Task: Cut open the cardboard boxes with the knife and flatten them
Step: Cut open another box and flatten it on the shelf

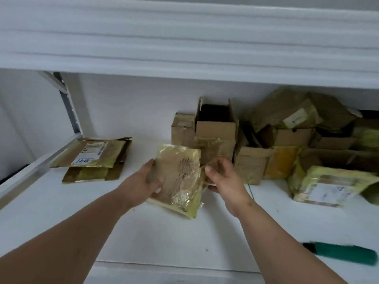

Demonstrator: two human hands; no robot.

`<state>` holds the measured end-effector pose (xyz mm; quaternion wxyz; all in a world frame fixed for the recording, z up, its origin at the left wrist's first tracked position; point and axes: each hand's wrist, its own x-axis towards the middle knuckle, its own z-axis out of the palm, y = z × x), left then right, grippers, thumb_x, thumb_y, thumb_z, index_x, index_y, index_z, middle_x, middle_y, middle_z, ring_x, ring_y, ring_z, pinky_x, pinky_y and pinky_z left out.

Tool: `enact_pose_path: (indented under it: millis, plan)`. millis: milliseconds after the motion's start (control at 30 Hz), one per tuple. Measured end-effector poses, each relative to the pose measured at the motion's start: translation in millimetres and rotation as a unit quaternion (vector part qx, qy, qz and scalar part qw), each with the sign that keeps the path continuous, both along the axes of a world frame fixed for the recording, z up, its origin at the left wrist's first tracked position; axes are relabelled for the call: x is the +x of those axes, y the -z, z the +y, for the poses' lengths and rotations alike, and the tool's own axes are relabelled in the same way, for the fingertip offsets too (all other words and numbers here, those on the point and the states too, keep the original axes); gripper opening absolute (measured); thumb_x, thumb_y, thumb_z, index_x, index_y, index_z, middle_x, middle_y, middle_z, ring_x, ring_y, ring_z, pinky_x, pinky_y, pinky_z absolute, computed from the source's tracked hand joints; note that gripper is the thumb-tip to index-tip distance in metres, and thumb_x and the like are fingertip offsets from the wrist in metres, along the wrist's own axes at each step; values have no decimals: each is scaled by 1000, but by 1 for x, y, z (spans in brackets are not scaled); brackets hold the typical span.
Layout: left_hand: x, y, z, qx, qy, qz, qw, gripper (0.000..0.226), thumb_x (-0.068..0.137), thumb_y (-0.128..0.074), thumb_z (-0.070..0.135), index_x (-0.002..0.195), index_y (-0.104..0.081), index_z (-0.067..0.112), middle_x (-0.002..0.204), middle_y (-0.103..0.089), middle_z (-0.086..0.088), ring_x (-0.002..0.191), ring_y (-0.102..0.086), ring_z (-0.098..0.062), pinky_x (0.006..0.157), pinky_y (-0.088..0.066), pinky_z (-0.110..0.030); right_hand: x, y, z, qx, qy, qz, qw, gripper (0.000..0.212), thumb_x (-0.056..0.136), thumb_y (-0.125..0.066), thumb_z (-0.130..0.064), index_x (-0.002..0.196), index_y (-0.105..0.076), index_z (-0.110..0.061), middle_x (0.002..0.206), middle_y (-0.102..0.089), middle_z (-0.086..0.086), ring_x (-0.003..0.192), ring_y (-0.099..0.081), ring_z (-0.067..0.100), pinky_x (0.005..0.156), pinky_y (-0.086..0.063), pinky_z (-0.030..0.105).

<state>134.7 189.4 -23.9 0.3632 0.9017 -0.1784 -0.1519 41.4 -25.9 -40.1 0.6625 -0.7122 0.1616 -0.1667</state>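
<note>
Left hand: the left hand grips the left edge of a small taped cardboard box, thumb lying on its upper face, fingers curled under; the forearm reaches in from the lower left
Right hand: the right hand sits at the box's right edge, fingers bent around the corner where loose tape hangs; it holds that side, though the exact pinch is blurred
Held box: lifted just above the white shelf, tilted toward the camera; wrapped in yellowish clear tape, dark scrawl on its brown face
Flattened boxes: a small stack of flattened boxes lies at the shelf's left, well apart from the hands; a shipping label on top
Uncut boxes: a pile of cardboard boxes crowds the back right; one open box stands upright just behind the held box
Knife: the green-handled knife lies on the shelf at the lower right, apart from both hands; its blade is not discernible
</note>
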Motion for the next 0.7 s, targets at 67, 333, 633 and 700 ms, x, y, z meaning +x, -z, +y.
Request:
enact_pose_path:
  millis: [67,333,633,700]
  plan:
    - [-17,-2,-17,35,-6,-18,999,68,97,-48,50,155,-18,33,145,-48,-5,124,-52,-24,97,-45,-32,-19,5,-13,14,4,-2,1000,49,93,-68,-25,132,-42,-39,137,-50,-9,119,-59,20,102,-51,44]
    - [-80,-6,-69,116,34,20,992,96,85,-43,73,156,-10,18,149,-42,-6,125,-47,-25,98,-38,-32,-75,17,-53,18,-40,74,996,63,58,-70,-59,116,-60,-37,123,-63,-9,116,-60,13,110,-43,41]
    - [-103,21,-108,210,187,-362,889,62,93,-22,65,150,-4,49,162,-11,4,142,-26,-28,112,-31,-51,-115,29,-75,-139,-40,119,982,38,103,-43,-12,139,-53,-18,135,-57,-6,126,-51,12,107,-37,23]
    - [-104,26,-109,216,252,-342,879,51,98,-14,55,147,-1,57,163,-13,4,141,-32,-29,110,-33,-51,-126,30,-86,-222,-14,130,966,45,99,-40,-2,140,-52,-15,140,-54,0,130,-49,17,108,-36,24]
